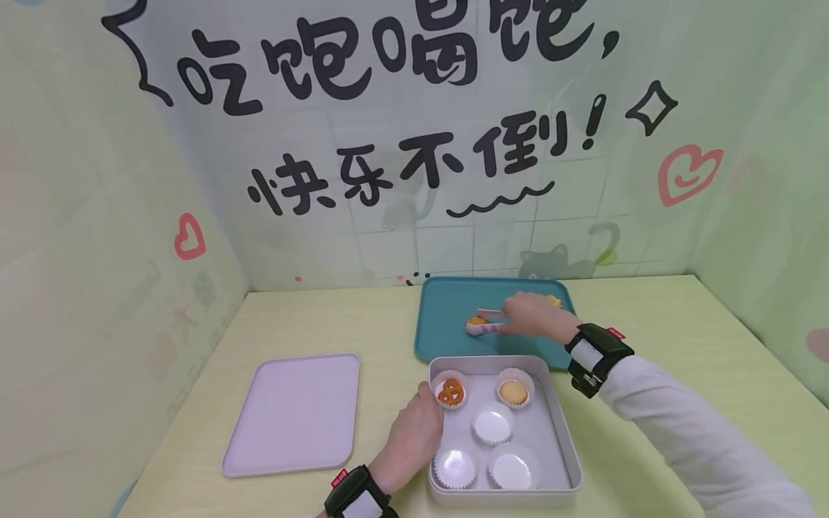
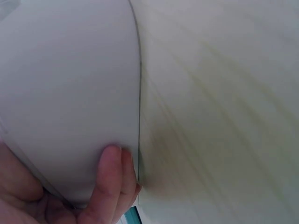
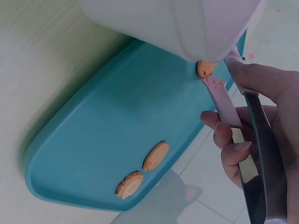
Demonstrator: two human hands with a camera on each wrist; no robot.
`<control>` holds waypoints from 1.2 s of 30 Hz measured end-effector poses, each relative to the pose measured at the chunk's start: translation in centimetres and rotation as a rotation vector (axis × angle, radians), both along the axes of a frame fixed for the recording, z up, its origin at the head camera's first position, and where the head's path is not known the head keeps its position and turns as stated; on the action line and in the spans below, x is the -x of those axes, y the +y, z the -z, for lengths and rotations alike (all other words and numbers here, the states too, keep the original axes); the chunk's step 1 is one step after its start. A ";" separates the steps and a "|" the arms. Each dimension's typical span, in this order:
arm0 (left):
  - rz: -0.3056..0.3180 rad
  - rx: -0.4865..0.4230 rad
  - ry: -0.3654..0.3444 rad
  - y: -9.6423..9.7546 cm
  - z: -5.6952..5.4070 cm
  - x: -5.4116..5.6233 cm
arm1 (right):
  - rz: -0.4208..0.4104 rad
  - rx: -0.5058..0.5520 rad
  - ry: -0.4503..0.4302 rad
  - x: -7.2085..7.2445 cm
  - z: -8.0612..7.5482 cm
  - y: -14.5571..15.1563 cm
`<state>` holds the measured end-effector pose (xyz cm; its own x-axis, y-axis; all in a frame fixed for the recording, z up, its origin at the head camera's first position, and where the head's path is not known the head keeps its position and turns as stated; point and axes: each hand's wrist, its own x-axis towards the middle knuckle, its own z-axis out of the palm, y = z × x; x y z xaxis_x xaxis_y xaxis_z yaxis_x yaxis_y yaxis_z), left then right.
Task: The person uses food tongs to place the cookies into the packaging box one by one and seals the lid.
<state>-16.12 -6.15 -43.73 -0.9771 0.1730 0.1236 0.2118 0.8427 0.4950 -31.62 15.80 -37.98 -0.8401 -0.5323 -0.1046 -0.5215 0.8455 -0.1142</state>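
My right hand point(image 1: 532, 315) holds metal tongs point(image 3: 264, 158) with pink tips over the teal tray point(image 1: 447, 345). At the tips is a small brown cookie point(image 1: 476, 321), partly hidden by the box in the right wrist view. My left hand point(image 1: 414, 429) grips the left wall of a pale lavender box point(image 1: 550, 460), its fingers point(image 2: 108, 182) against the outer side. Inside the box, one paper cup holds a pretzel point(image 1: 450, 392) and another a round biscuit point(image 1: 514, 392). Several white paper cups point(image 1: 493, 424) in it show bare bottoms.
Two more cookies point(image 3: 156, 156) lie near the tray's edge in the right wrist view. A flat lavender tray point(image 1: 294, 417) rests on the table to the left of the box. A printed backdrop point(image 1: 376, 244) stands behind the table.
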 end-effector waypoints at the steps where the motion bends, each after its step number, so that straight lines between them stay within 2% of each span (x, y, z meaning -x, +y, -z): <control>1: 0.001 -0.001 -0.004 0.0 0.0 0.0 | -0.001 0.009 0.003 -0.1 -0.1 0.1; 5: 0.007 0.001 0.001 0.0 -0.1 -0.1 | -0.024 0.047 0.039 -0.6 -0.8 0.7; 13: 0.017 0.024 0.063 0.1 -0.1 -0.2 | -0.113 0.077 0.201 -2.4 -3.1 2.0; 18: 0.011 0.029 0.065 0.0 -0.1 -0.2 | -0.169 0.094 0.258 -4.5 -4.7 2.5; 25: 0.007 0.011 0.041 0.1 0.0 -0.3 | -0.238 0.136 0.349 -8.6 -6.5 3.4; 31: 0.012 0.003 0.072 0.1 0.0 -0.1 | -0.337 0.170 0.342 -11.6 -5.9 4.3; 36: 0.008 -0.008 0.025 0.1 0.0 -0.1 | -0.359 0.162 0.250 -13.1 -4.3 4.3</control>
<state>-16.04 -6.08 -43.71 -0.9723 0.1792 0.1499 0.2307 0.8369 0.4964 -18.51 20.14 -33.67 -0.5886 -0.7867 0.1863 -0.8062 0.5882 -0.0636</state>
